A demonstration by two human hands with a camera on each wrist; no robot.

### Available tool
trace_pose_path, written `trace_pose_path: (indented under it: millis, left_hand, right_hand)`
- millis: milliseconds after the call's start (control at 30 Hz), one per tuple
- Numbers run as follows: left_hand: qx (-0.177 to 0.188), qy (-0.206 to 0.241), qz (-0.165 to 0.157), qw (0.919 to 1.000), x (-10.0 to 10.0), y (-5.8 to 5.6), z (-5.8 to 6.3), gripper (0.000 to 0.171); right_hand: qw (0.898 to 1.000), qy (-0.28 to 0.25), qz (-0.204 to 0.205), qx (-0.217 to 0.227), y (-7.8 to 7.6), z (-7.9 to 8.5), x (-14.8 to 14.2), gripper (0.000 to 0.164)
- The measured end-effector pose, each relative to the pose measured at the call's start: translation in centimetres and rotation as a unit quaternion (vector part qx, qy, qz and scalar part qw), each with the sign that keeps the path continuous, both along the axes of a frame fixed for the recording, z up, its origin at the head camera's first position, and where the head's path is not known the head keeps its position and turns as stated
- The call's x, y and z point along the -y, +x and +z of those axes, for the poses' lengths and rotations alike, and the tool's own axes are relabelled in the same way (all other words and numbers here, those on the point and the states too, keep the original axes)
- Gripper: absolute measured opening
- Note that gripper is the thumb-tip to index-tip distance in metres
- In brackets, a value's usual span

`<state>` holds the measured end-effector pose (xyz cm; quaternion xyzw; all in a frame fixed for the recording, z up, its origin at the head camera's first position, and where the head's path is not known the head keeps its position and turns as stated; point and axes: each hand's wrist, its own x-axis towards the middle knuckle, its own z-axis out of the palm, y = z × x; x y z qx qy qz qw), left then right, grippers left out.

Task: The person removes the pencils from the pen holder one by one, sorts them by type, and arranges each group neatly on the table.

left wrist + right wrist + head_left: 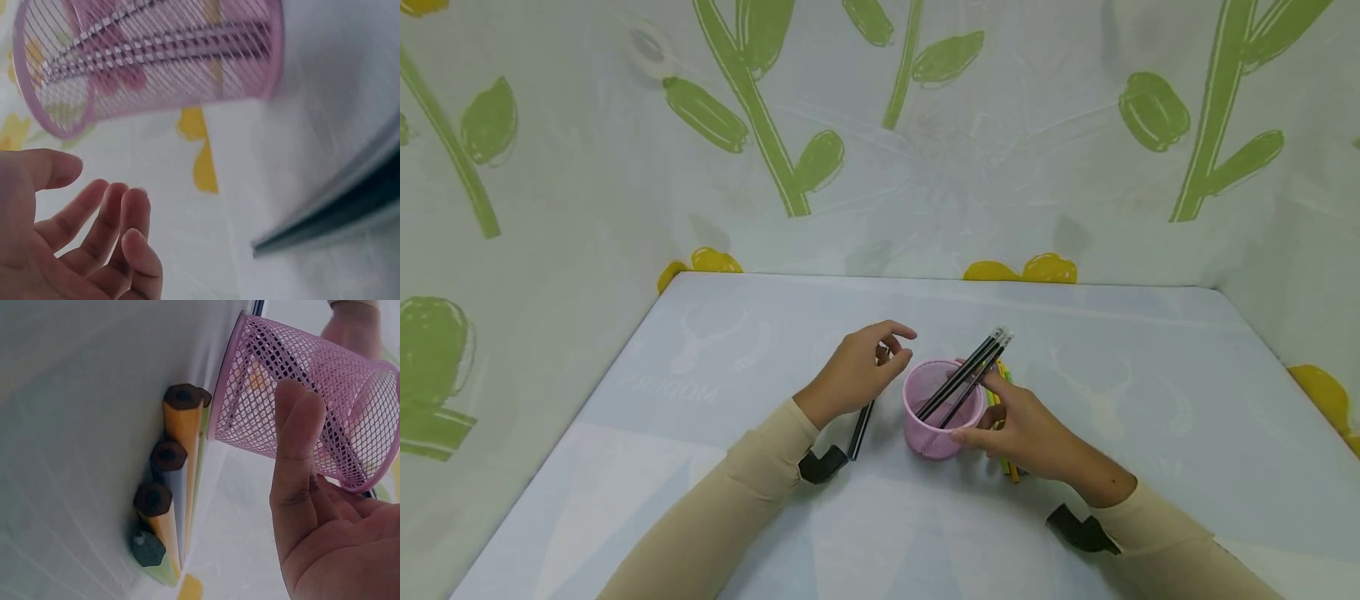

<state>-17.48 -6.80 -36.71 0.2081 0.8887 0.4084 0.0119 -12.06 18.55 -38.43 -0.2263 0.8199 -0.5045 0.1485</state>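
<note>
A pink mesh pencil cup stands on the table with several black pencils leaning in it, their eraser ends sticking out to the upper right. My right hand grips the cup from its right side, thumb at the near wall. The left hand hovers left of the cup, fingers loosely bent and holding nothing; in the left wrist view the cup's mesh wall lies beyond the fingertips. Below the left hand, black pencils lie on the table, partly hidden by it.
Coloured pencils in yellow, green and grey lie right of the cup, partly under my right hand; their dark ends show in the right wrist view. The white table meets a leaf-patterned wall covering at its far edge.
</note>
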Motion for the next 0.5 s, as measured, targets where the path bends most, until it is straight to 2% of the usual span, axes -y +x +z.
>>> trace_pose_path:
  millis: [233, 333, 500]
  left_hand:
    - [-0.045, 0.029, -0.044, 0.9976, -1.5, 1.7, 0.6, 0.027]
    - [-0.050, 0.040, -0.062, 0.9960, -2.0, 2.2, 0.5, 0.028]
    - [-0.044, 0.047, -0.070, 0.9955, -2.4, 2.5, 0.3, 0.029]
  right_hand:
    - [1.000, 0.005, -0.003, 0.005, 0.0, 0.0, 0.0, 0.076]
    - [1.000, 0.001, 0.000, 0.007, 0.0, 0.0, 0.0, 0.076]
    - [1.000, 0.007, 0.003, 0.023, 0.1, 0.0, -0.2, 0.076]
